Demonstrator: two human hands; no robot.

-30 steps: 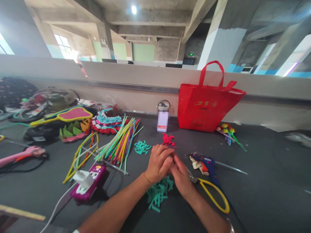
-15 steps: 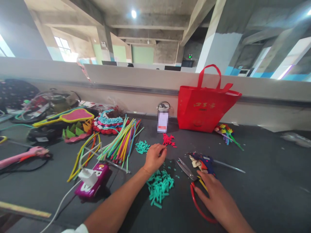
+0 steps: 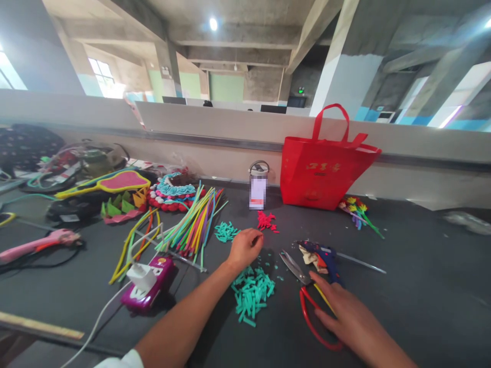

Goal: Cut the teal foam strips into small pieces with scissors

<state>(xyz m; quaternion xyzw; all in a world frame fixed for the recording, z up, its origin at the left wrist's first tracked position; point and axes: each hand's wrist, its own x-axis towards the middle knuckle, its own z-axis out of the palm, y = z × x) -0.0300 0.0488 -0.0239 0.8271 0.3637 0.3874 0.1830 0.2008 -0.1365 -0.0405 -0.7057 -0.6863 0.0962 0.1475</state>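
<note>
My left hand [image 3: 245, 248] is closed in a pinch between the turquoise pile and the small red pieces [image 3: 266, 221]. Whatever its fingertips hold is too small to make out. Below it lies a heap of short turquoise cut strips [image 3: 253, 294], with tiny scraps scattered above. A smaller turquoise pile [image 3: 226, 231] is just beyond the wrist. My right hand [image 3: 341, 312] is open, thumb and fingers apart, over the handles of the scissors [image 3: 297, 271]. The scissors lie on the table, blades slightly parted and pointing away to the left; the hand partly covers their red and yellow handles.
A blue glue gun [image 3: 322, 255] with a clear stick lies beyond the scissors. Colourful pipe cleaners [image 3: 195, 220] and a purple power strip [image 3: 149, 286] are to the left. At the back stand a red bag [image 3: 326, 174] and a blurred-out phone [image 3: 258, 193].
My right hand has shifted slightly to the right, its fingers drawing back along the scissor handles. The scissors stay put. My left hand keeps its pinch in nearly the same place.
</note>
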